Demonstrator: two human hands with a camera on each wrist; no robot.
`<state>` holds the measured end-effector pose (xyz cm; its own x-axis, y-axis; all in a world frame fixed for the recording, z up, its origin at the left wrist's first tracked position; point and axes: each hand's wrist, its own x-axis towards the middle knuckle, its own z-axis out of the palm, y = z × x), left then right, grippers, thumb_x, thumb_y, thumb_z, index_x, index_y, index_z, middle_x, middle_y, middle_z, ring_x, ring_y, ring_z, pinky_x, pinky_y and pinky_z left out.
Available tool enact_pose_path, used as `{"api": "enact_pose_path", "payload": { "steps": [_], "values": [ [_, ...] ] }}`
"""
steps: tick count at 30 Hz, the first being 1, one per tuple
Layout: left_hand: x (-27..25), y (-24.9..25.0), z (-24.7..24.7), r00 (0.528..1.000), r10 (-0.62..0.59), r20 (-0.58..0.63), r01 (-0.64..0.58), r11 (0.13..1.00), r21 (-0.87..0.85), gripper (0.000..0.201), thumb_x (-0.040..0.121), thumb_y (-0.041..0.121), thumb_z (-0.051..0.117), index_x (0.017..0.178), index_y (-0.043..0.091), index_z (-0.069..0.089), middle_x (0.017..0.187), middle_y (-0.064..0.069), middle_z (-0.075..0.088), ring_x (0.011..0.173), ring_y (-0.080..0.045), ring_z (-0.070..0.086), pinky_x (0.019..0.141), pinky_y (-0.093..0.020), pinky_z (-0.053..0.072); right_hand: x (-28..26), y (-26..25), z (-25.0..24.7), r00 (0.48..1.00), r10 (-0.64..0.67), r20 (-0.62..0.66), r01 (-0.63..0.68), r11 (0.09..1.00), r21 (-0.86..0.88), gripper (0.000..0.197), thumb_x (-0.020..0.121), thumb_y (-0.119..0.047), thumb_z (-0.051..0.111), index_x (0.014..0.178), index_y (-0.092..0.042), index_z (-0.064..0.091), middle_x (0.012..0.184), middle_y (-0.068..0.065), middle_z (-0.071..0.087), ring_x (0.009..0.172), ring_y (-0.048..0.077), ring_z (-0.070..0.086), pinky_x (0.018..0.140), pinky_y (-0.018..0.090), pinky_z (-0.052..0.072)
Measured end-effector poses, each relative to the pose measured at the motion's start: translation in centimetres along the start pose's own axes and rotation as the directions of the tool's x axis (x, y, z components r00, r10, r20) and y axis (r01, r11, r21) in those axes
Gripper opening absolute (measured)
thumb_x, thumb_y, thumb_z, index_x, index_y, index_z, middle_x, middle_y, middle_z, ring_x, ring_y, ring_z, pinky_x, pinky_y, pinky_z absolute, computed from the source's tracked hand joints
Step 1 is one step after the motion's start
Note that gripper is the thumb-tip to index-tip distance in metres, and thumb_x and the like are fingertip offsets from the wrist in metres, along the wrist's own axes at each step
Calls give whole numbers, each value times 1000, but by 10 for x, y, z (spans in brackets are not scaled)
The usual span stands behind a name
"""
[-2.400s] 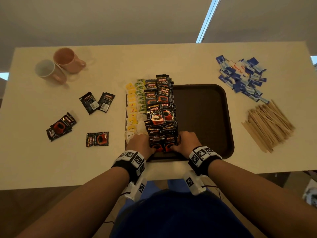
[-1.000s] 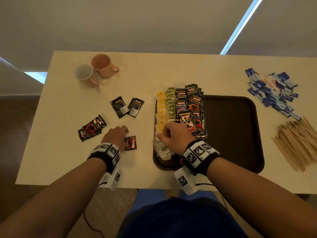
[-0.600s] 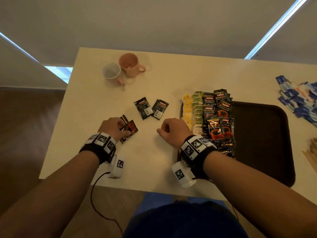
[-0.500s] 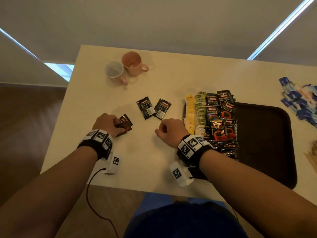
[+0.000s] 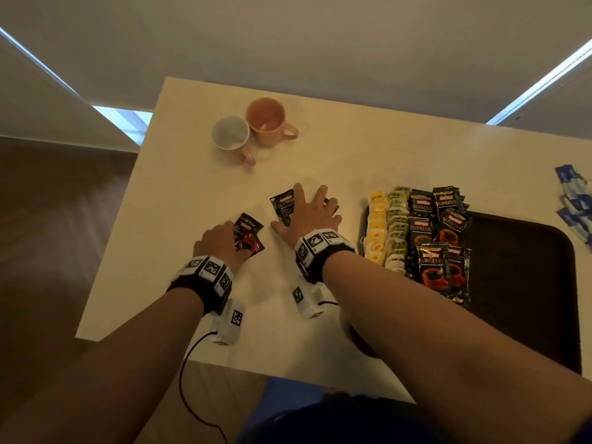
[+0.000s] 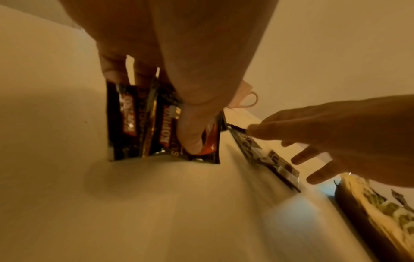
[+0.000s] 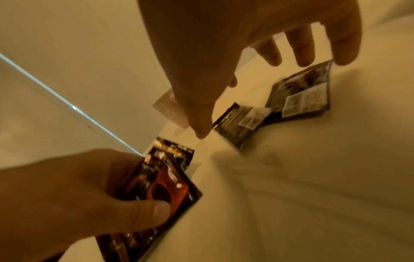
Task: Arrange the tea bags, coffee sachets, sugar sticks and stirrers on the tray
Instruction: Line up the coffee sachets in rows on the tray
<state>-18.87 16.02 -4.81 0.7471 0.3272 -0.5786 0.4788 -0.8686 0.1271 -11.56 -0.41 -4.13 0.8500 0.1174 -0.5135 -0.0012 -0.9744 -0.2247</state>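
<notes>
My left hand [image 5: 221, 238] pinches a small bunch of black and red coffee sachets [image 5: 248, 237] just above the table, thumb on top [image 6: 192, 134]. My right hand [image 5: 309, 213] is spread open over two more black sachets [image 5: 282, 205] lying back side up [image 7: 298, 95] on the table, fingers straight and just above them. The dark brown tray [image 5: 525, 283] sits to the right, with rows of yellow and green tea bags [image 5: 389, 225] and coffee sachets [image 5: 437, 238] along its left side.
Two mugs, one pale [image 5: 231, 136] and one pink [image 5: 267, 121], stand at the back of the cream table [image 5: 179, 219]. Blue sugar sticks [image 5: 573, 200] lie at the far right edge of view. The table's left and near edges are close to my wrists.
My left hand has gathered the loose sachets and lifted them. My right hand left the tray, moved left and opened flat over the two sachets. The head view swung left.
</notes>
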Motion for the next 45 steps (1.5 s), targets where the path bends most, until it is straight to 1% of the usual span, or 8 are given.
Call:
{"api": "enact_pose_path", "payload": {
  "steps": [9, 14, 20, 25, 29, 34, 39, 45],
  "values": [
    [-13, 6, 3, 998, -36, -54, 9, 902, -432, 33, 94, 32, 65, 119, 13, 56, 110, -10, 67, 102, -31, 63, 75, -30, 41, 9, -11, 6, 996, -79, 44, 84, 988, -128, 54, 94, -14, 53, 144, -12, 33, 143, 22, 29, 124, 47, 32, 96, 56, 43],
    [-25, 13, -3, 988, 63, -142, -135, 801, -583, 87, 95, 13, 63, 157, 42, 8, 111, 0, 56, 89, -26, 62, 82, -34, 50, -2, 1, 6, 993, -95, 66, 105, 979, -173, 44, 96, 1, 47, 139, 3, 39, 139, 25, 39, 126, 47, 38, 97, 57, 45],
    [-30, 26, 4, 954, 208, -217, -292, 814, -503, 36, 97, 8, 58, 89, 40, 71, 101, 1, 71, 80, -17, 65, 62, -15, 45, -22, 32, -16, 973, -203, 110, 210, 976, -55, 40, 97, -2, 45, 137, -2, 46, 132, 20, 45, 125, 41, 42, 99, 47, 46],
    [-41, 46, 5, 948, 185, -260, -297, 813, -501, 26, 96, 6, 57, 98, 24, 77, 94, 1, 70, 65, -7, 59, 53, -7, 41, -36, 53, -23, 956, -287, 59, 288, 957, -20, 25, 96, -2, 45, 120, -2, 52, 123, 19, 48, 114, 37, 48, 88, 39, 41],
    [-50, 48, 10, 959, 144, -242, -243, 858, -453, 16, 95, 14, 64, 104, 16, 78, 105, -3, 73, 85, -10, 58, 76, -17, 44, -44, 62, -33, 989, -141, -37, 146, 962, 233, 16, 96, -12, 50, 107, -7, 59, 107, 16, 62, 98, 35, 60, 72, 35, 42],
    [-69, 59, 11, 951, 214, -222, -299, 822, -485, 13, 89, 21, 73, 100, 15, 78, 98, 1, 74, 81, -3, 61, 81, -16, 45, -69, 85, -49, 987, -10, 162, -148, 358, 922, 27, 102, -20, 43, 82, -12, 60, 82, 12, 67, 67, 26, 61, 59, 37, 49],
    [-83, 99, -4, 919, 333, -208, -391, 719, -574, 8, 89, 25, 74, 96, 21, 76, 89, 10, 70, 80, 4, 61, 66, -7, 47, -94, 112, -57, 982, -46, 182, -170, 193, 966, 25, 100, -17, 48, 81, -13, 63, 87, 9, 62, 79, 21, 57, 65, 35, 42],
    [-89, 144, -14, 868, 456, -199, -474, 640, -605, 11, 87, 18, 76, 90, 27, 74, 90, 8, 70, 81, -3, 65, 74, -18, 51, -109, 162, -80, 974, -223, -29, 168, 633, 756, 16, 88, -10, 71, 103, -15, 69, 86, -5, 70, 79, 4, 67, 71, 24, 55]
  ]
}}
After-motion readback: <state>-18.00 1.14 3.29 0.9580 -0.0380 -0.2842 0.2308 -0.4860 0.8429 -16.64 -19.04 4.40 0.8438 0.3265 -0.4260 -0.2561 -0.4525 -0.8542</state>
